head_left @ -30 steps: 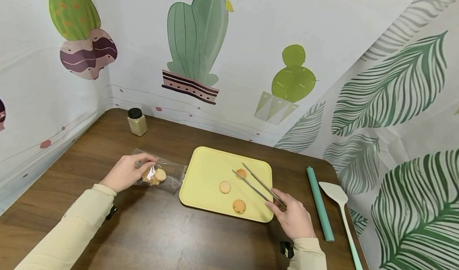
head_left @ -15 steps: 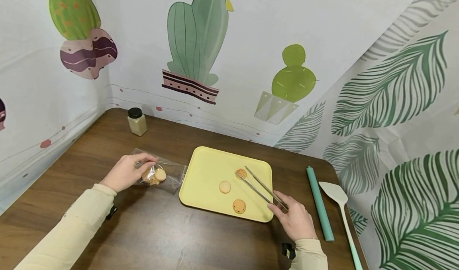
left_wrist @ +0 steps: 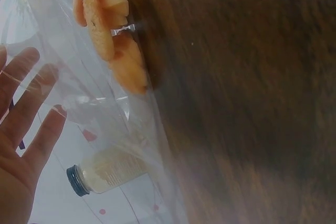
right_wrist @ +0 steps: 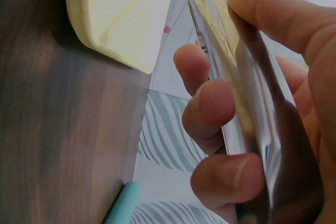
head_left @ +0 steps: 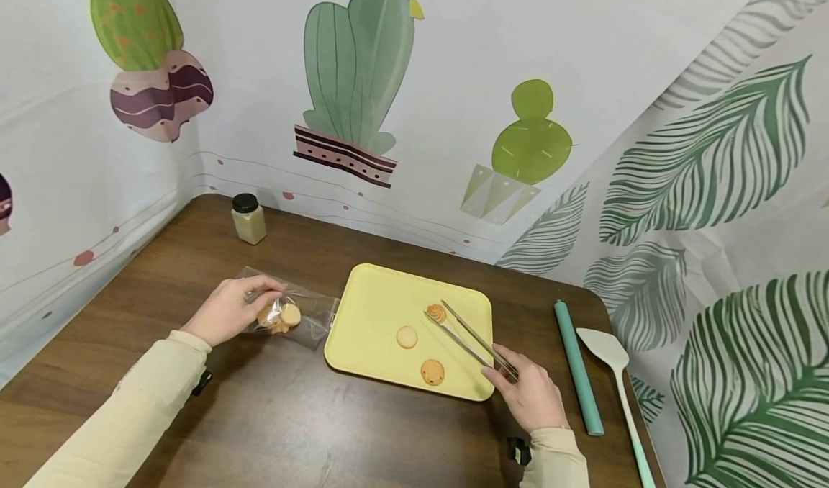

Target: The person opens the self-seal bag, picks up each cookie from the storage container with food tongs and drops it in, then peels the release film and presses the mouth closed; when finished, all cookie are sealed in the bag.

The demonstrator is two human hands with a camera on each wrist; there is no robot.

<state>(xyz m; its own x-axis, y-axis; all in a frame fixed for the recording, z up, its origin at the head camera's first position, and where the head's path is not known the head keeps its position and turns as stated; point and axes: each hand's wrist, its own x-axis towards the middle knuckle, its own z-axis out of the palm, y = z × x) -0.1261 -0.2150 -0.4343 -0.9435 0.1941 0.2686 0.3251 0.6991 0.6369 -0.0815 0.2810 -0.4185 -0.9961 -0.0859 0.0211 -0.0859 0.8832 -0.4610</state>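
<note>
My left hand pinches a clear plastic bag left of the yellow tray. Several cookies lie inside the bag, and the left wrist view shows spread fingers behind its film. My right hand grips metal tongs at the tray's right side. The tong arms stand apart, with their tips on either side of a swirl cookie. A pale round cookie and a browner cookie with dark spots rest nearer the front of the tray.
A jar with a black lid stands at the back left. To the tray's right lie a green rod and a spatula with a pale head. Printed cloth walls border the table's back and sides.
The tongs have shifted slightly right and toward me, their tips now around the swirl cookie. My left hand and the bag have stayed in place.
</note>
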